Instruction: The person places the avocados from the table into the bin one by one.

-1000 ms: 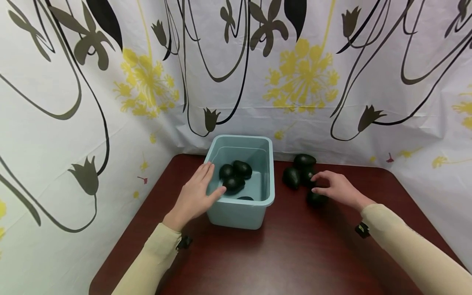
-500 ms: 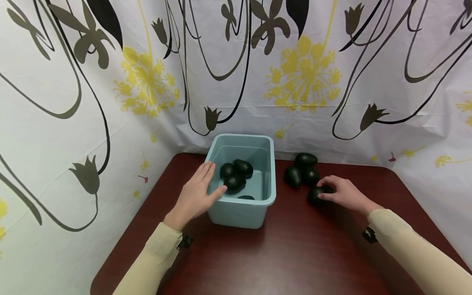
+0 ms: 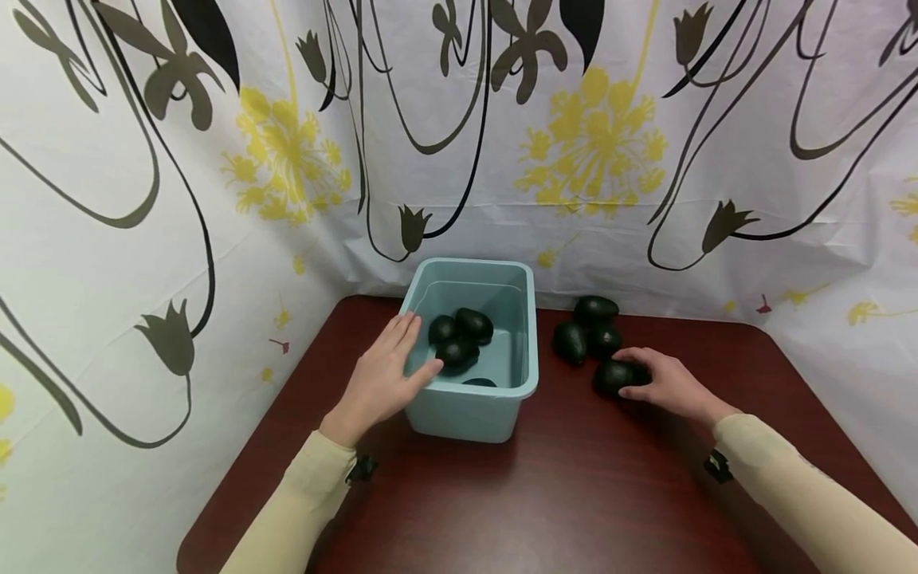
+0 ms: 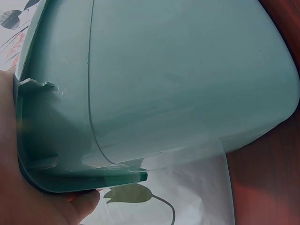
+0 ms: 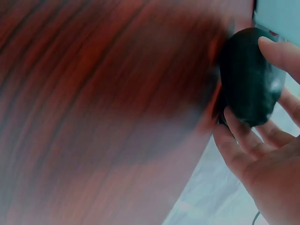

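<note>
A light blue-green bin stands at the table's middle back, with several dark green avocados inside. My left hand rests on the bin's left rim, fingers straight; the left wrist view shows the hand along the edge of the bin. To the right of the bin, my right hand grips a dark avocado between thumb and fingers. In the right wrist view the hand has its thumb and fingers around the avocado.
Three more avocados lie in a cluster just behind the gripped one, right of the bin. Dark red wood forms the table. A white curtain with flower prints hangs behind it and on the left.
My right hand has moved from beside the cluster down onto the front avocado and now grips it; that avocado has turned slightly. My left hand has stayed on the rim.
</note>
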Available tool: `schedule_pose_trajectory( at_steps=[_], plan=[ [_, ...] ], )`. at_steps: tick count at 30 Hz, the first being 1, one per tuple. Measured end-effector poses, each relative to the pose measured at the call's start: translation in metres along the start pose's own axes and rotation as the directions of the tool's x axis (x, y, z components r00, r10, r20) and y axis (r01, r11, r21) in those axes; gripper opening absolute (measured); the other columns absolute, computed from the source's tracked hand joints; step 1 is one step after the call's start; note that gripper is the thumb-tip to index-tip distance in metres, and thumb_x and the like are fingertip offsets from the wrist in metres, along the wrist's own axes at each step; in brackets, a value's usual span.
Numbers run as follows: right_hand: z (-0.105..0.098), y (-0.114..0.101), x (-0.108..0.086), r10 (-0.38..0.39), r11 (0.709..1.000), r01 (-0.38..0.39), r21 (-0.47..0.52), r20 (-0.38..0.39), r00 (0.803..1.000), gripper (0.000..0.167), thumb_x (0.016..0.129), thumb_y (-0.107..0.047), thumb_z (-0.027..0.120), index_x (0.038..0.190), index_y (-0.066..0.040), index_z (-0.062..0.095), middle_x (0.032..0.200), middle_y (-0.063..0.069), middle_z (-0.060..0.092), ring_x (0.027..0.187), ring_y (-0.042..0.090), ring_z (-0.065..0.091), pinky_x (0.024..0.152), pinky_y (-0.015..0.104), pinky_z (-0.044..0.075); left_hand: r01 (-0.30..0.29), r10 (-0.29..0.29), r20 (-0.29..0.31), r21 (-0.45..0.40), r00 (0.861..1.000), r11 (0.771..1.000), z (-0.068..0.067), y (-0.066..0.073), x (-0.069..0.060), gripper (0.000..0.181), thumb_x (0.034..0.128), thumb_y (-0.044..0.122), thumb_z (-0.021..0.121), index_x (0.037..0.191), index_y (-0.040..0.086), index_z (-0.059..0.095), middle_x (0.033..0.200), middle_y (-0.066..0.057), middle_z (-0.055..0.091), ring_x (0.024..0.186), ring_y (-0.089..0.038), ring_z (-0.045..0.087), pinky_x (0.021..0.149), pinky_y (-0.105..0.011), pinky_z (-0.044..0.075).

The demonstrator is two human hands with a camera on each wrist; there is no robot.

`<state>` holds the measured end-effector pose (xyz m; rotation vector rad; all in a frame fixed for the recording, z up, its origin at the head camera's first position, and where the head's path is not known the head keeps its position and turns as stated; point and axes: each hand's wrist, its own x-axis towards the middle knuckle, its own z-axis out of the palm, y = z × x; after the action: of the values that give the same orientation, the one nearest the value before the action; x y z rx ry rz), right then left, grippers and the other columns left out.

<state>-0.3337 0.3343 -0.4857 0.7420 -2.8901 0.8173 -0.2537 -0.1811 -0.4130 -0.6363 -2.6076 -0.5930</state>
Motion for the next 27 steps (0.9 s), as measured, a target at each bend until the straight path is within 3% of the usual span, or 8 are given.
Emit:
schedule_pose_trajectory(
  at_steps=[9, 27],
  plan=[
    [0.009, -0.004, 0.006, 0.007, 1.0, -0.007, 0.004, -0.006, 1.0, 0.066, 0.084, -0.033, 0.084, 0.141, -0.019, 0.055, 0.145, 0.009, 0.051, 0.132, 0.037, 0.047, 0.097, 0.061, 0.043, -0.002, 0.002, -0.017, -0.002, 1.0, 1.0, 0.0, 0.001, -0.001, 0.085, 0.098, 0.067, 0.044, 0.155, 0.004, 0.038, 0.162, -0.013, 0.029, 0.151, -0.03, 0.022, 0.114, -0.052, 0.03],
    [0.014, -0.012, 0.006, 0.064, 0.998, -0.065, 0.025, 0.01, 0.998, 0.071, 0.082, -0.043, 0.083, 0.143, -0.019, 0.055, 0.146, 0.01, 0.051, 0.133, 0.038, 0.046, 0.097, 0.062, 0.043, 0.015, -0.015, -0.01, -0.01, 1.0, 1.0, -0.001, 0.0, 0.0, 0.087, 0.0977, 0.069, 0.042, 0.157, 0.005, 0.035, 0.164, -0.01, 0.027, 0.151, -0.028, 0.02, 0.115, -0.05, 0.03]
  ],
)
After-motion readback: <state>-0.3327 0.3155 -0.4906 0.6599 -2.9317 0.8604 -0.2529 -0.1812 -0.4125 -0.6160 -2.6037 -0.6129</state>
